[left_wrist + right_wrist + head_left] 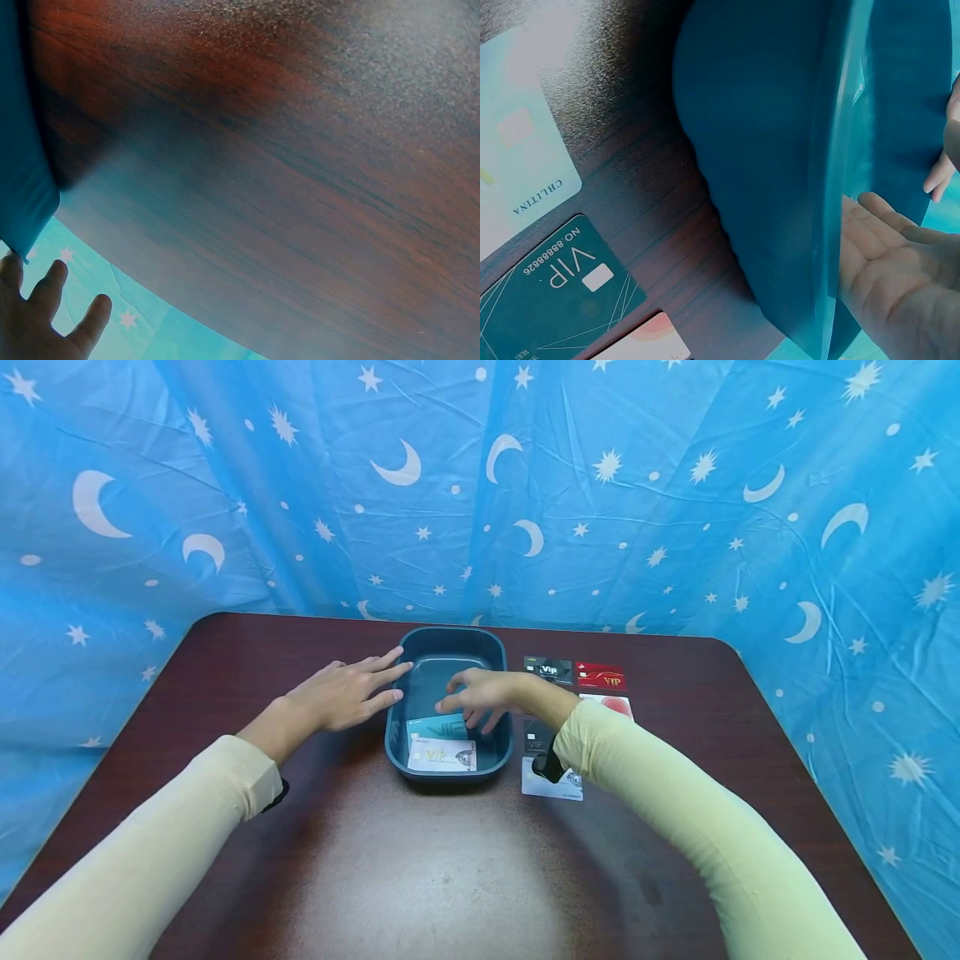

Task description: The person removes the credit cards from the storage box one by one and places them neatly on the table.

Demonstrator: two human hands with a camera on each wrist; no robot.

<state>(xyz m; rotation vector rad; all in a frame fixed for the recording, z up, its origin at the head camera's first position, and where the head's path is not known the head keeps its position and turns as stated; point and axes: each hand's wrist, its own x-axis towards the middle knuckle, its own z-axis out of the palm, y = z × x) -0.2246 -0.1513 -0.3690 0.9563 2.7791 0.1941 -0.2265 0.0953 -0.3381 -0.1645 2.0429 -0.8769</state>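
A dark blue-green plastic tub stands on the table. Inside it, near the front, a white VIP card partly covers a teal card. My left hand rests its spread, straight fingers at the tub's left rim. Over the right rim reaches my right hand, its fingers loosely bent and spread inside the tub, just above the teal card; nothing shows between them. In the right wrist view the tub's rim hides the fingertips of the right hand.
Right of the tub lie several cards: a black VIP card, a red card, a white card with a red circle, a dark card and a silvery card. A blue star-patterned curtain hangs behind the brown table.
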